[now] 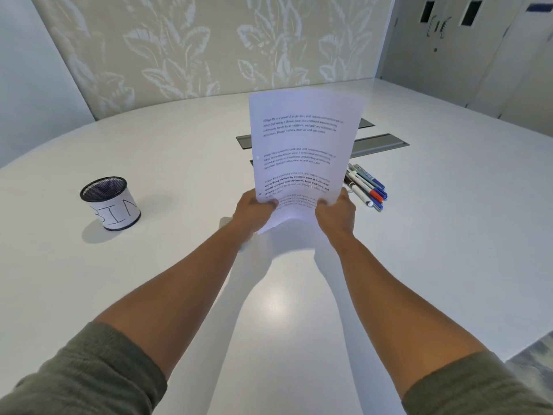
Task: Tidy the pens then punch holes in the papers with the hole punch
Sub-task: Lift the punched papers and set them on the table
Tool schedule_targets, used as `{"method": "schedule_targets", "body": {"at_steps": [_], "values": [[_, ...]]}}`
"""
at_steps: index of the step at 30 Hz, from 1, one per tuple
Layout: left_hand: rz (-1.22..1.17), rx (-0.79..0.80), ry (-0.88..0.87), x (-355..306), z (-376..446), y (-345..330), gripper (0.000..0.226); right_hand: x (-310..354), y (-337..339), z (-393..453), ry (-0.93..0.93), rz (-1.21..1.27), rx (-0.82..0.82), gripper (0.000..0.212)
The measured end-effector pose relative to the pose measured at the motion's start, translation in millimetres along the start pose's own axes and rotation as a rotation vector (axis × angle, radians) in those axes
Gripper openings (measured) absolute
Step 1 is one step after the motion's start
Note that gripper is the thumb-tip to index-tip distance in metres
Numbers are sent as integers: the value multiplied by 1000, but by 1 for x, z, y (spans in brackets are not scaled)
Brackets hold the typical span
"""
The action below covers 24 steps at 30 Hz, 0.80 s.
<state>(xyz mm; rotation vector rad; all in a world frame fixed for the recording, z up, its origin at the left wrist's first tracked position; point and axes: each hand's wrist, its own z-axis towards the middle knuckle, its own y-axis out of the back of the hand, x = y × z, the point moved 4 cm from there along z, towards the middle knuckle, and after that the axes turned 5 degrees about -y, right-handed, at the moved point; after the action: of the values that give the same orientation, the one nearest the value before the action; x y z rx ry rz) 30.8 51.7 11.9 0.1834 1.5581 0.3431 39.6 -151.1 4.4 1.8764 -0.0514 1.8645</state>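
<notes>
I'm seeing a black mesh cup point(110, 202) sitting on the white table point(179, 163) — its paper label is reading "BIN". Grey cable-port flaps point(380, 142) are lying mid-table, and leaf-patterned wallpaper point(191, 43) is running behind.

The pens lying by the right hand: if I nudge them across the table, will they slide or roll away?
The pens look round-bodied and lie loose on the smooth, glossy table, so they would probably roll and scatter rather than slide together. They look slim and light, so a gentle push should be enough to move them.
</notes>
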Motion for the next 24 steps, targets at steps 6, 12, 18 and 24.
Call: {"method": "schedule_targets", "body": {"at_steps": [6, 12, 18, 24], "values": [[102, 18, 52, 5, -3, -2, 10, -22, -2, -3, -79, -33, 70, 45], [122, -9, 138, 14, -3, -5, 16, -29, -4, -1, -136, -47, 115, 40], [155, -69, 141, 8, 7, 4, 27, -12, -9, 11, -114, -56, 93, 26], [119, -145, 169, 2, 22, 17, 19, 4, -23, 25, -109, -58, 113, 34]]}}
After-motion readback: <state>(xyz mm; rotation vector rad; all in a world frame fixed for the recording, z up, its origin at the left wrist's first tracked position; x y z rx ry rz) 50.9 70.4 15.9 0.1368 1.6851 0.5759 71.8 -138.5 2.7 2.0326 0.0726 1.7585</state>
